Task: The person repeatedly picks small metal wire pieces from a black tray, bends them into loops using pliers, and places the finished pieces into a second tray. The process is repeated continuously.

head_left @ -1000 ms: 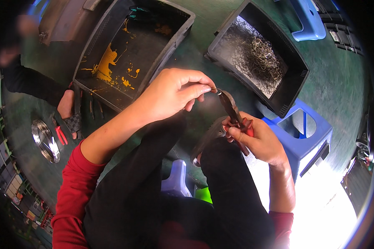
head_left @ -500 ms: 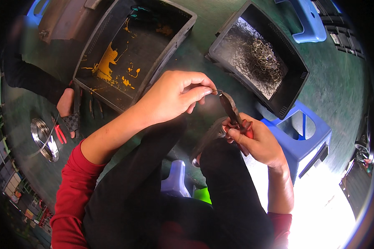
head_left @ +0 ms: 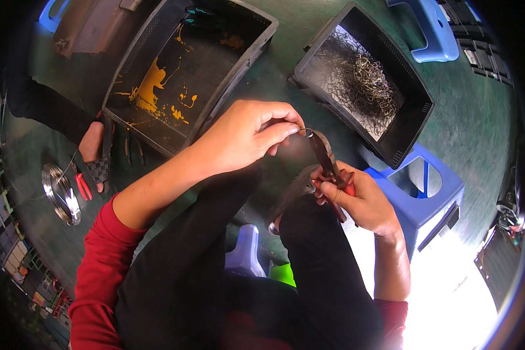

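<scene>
Between the thumb and forefinger of my left hand [head_left: 256,133] is one end of a short thin wire [head_left: 307,129]. Its other end meets the jaw tip of the pliers [head_left: 322,154]. My right hand [head_left: 361,198] is wrapped round the red handles of these pliers, whose dark jaws point up and to the left. Whether the jaws are fully closed on the wire is too small to tell. Both hands are above my knees. To the far right of them, a black crate [head_left: 411,87] holds a heap of bent wire hooks [head_left: 364,81] on a pale sheet.
A large black crate [head_left: 216,76] with yellow paint stains lies ahead on the left. A wire coil [head_left: 61,195] and red-handled pliers [head_left: 83,185] rest on the green floor, beside another person's foot [head_left: 91,143]. Blue stools [head_left: 420,192] stand at right.
Both hands stay almost where they were, with the wire still at the pliers' tip. The view has shifted very slightly.
</scene>
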`<act>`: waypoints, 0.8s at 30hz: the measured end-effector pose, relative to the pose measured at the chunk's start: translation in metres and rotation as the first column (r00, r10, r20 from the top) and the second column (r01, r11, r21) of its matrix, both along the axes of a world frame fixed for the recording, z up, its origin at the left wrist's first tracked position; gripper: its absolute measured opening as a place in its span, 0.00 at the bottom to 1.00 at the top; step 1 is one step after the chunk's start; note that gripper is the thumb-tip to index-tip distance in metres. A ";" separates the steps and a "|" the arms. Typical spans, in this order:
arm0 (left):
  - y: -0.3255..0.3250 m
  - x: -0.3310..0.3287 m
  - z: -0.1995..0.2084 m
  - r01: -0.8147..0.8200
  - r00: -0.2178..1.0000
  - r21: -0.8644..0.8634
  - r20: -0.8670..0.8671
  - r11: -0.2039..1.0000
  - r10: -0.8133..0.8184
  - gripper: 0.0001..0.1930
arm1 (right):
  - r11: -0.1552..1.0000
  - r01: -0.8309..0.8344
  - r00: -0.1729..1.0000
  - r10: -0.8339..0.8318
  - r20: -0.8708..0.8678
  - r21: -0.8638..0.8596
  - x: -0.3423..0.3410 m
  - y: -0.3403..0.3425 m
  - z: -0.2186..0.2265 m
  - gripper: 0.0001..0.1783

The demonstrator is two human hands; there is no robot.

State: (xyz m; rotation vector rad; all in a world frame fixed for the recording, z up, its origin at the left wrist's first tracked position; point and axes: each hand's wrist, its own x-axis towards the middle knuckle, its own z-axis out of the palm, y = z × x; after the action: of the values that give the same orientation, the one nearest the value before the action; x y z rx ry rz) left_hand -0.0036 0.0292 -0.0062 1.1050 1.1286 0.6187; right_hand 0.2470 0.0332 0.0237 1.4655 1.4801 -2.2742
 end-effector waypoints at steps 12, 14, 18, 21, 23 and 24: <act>-0.001 0.001 0.000 0.139 0.988 0.245 0.028 0.959 -0.150 0.10 | 0.998 0.041 0.999 -0.040 0.024 -0.056 0.000 0.000 0.005 0.12; -0.005 0.004 0.001 0.112 0.993 0.185 0.024 0.976 -0.119 0.09 | 0.999 0.026 0.999 -0.024 0.038 -0.037 0.000 0.000 0.004 0.12; -0.010 0.011 0.002 0.049 0.998 0.342 -0.052 0.938 -0.033 0.09 | 1.000 0.030 0.999 -0.030 0.027 0.001 -0.001 0.002 -0.001 0.13; -0.008 0.011 -0.003 0.060 0.995 0.385 -0.094 0.921 -0.026 0.09 | 0.999 0.037 0.999 -0.037 0.005 -0.030 0.000 0.002 -0.001 0.14; -0.006 0.009 -0.008 0.078 0.989 0.452 -0.144 0.889 -0.013 0.08 | 0.996 0.065 0.998 -0.065 -0.002 -0.057 0.000 0.001 0.000 0.14; -0.005 0.008 -0.011 0.085 0.986 0.484 -0.164 0.871 -0.005 0.08 | 0.994 0.079 0.997 -0.079 -0.005 -0.071 0.000 0.000 0.000 0.14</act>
State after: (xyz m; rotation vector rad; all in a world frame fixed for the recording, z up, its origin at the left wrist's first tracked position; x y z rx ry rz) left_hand 0.0041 0.0240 -0.0167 1.6380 1.1041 0.8190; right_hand 0.2467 0.0337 0.0241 1.5234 1.3521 -2.3531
